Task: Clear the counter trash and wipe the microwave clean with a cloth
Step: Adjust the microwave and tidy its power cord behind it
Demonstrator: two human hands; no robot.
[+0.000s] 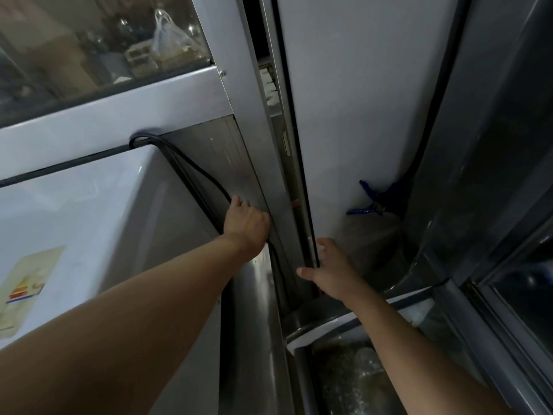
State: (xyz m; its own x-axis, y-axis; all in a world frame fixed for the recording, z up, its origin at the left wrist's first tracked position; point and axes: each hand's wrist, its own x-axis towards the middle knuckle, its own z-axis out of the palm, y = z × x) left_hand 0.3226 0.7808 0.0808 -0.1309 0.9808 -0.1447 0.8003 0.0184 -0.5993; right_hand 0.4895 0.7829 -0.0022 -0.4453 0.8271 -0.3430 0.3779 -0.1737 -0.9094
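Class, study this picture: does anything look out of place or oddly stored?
Yes. Blue-handled pliers sit wedged in the corner beside the white panel, an odd spot for a tool. A black cable also trails loosely down the gap beside the white appliance, by the left hand.

Blue pliers [369,206] sit on a white ledge — black cable [191,166] runs down nearby. Plastic bag [167,34] behind glass.
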